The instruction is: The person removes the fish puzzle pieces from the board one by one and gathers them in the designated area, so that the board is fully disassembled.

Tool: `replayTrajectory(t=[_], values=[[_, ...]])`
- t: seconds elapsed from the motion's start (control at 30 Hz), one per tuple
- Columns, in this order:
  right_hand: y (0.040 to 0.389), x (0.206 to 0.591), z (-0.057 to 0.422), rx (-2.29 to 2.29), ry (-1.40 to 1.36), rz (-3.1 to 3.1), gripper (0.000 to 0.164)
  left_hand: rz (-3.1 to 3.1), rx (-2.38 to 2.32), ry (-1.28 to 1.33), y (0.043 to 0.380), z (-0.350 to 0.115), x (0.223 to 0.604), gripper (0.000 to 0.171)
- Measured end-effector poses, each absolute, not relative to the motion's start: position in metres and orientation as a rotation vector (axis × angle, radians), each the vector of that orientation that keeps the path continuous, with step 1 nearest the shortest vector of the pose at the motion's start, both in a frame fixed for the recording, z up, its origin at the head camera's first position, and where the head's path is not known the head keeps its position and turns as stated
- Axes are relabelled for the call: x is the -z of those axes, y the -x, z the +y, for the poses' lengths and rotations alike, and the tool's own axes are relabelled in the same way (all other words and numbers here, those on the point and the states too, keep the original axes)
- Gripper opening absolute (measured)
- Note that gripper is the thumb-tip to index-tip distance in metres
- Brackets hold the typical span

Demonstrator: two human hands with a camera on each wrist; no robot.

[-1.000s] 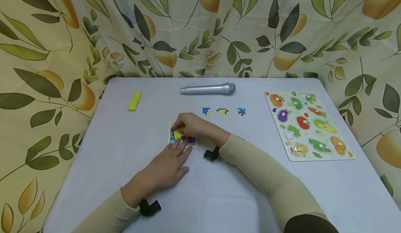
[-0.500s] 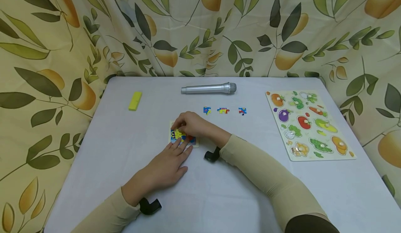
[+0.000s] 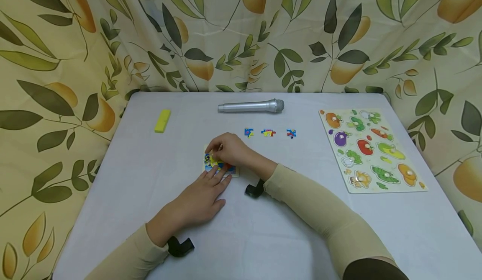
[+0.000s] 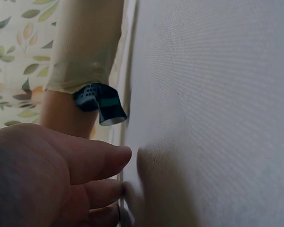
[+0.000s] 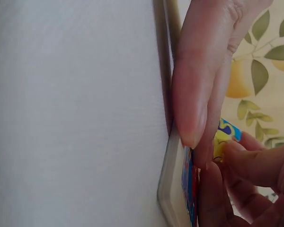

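Note:
A small jigsaw puzzle board (image 3: 236, 173) with a pale rim and a blue and yellow picture lies on the white table; the hands cover part of it. My left hand (image 3: 199, 198) rests its straight fingertips on the board's near edge. Over the board's far side, my right hand (image 3: 232, 150) has its thumb and finger bent together. The right wrist view shows them pinching a blue and yellow puzzle piece (image 5: 230, 129), tilted up from the board. How the piece's lower edge sits is hidden by fingers.
Three loose puzzle pieces (image 3: 268, 133) lie in a row beyond the right hand. Behind them is a silver microphone (image 3: 250, 106). A yellow block (image 3: 162, 121) lies at the back left, a vegetable peg puzzle (image 3: 370, 150) at the right.
The blue and yellow piece at the board's left side has shifted slightly under the right hand's fingers. The left hand has stayed nearly still.

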State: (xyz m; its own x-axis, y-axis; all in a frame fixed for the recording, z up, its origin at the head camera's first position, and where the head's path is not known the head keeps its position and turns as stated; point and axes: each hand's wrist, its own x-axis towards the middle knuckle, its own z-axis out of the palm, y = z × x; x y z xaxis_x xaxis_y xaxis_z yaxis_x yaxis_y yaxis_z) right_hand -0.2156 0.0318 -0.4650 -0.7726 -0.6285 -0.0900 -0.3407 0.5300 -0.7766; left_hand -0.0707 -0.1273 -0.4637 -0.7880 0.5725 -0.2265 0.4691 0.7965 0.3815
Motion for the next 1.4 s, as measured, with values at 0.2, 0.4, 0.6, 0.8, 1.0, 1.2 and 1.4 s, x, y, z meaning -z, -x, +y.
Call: replayTrajectory(t=[0.2,0.4,0.6,0.8,1.0,1.2,1.4], values=[[0.221,0.46,0.043,1.267,0.69,2.338,0.02,2.646,-0.448,-0.78,0.072,-0.126,0.463,0.066],[0.234,0.451,0.07,1.312,0.518,2.28,0.018,2.632,-0.415,-0.741,0.073,-0.124,0.463,0.068],[0.245,0.446,0.104,1.237,0.406,2.368,0.017,2.631,-0.402,-0.713,0.072,-0.124,0.462,0.069],[0.25,0.446,0.125,1.164,0.344,2.41,0.015,2.632,-0.411,-0.708,0.07,-0.125,0.461,0.068],[0.25,0.45,0.129,1.115,0.297,2.417,0.015,2.637,-0.411,-0.711,0.071,-0.125,0.463,0.068],[0.249,0.449,0.127,1.031,0.32,2.483,0.014,2.64,-0.403,-0.717,0.071,-0.125,0.462,0.068],[0.249,0.452,0.127,0.967,0.396,2.551,0.014,2.638,-0.403,-0.719,0.072,-0.125,0.463,0.067]])
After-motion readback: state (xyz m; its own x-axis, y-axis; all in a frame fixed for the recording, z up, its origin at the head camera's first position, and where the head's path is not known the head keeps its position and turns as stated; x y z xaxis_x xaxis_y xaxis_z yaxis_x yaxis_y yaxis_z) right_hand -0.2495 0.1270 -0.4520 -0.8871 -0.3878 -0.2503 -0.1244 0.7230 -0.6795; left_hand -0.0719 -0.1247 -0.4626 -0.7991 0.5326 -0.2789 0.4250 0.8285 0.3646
